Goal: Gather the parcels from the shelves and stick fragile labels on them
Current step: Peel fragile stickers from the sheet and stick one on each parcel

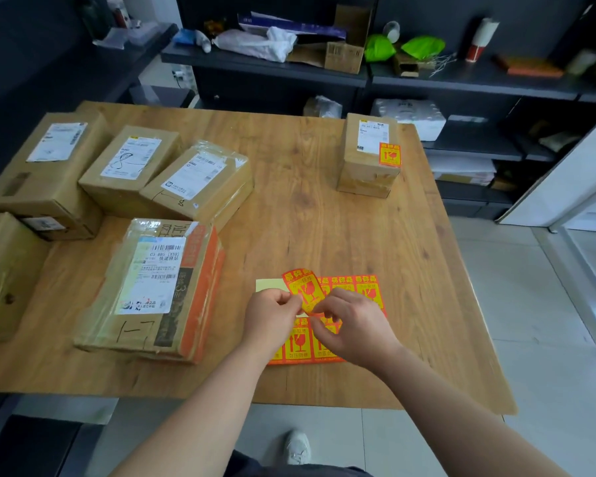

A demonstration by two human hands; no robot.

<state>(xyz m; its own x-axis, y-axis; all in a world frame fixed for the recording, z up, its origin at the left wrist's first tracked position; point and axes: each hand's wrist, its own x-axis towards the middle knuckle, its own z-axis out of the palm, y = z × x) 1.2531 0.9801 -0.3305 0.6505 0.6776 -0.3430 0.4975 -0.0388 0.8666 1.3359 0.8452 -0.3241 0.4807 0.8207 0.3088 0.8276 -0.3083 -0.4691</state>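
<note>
A single fragile label (303, 290) stood half peeled from the sheet (344, 304) near the bench's front edge, its upper part curled free above the backing and its lower edge pinched between both hands. The left hand (272, 320) was closed on the label's left lower corner; the right hand (353, 327) was closed on its bottom right, resting over the sheet. The label's long axis ran roughly away from the person, toward the far edge. The coming move, as I judged it, turned on the nearest bare parcel: the taped parcel (155, 290) lay just to the left of the hands, its long axis running front to back, so the left hand was the nearer one. Counted, six parcels sat on the bench (307, 215): five along the left side without a label, and one labelled parcel (370, 154) upright near the far right corner, well apart from the hands. One sheet of labels lay on the bench, one pale empty patch (270, 285) showing at its top left.
</note>
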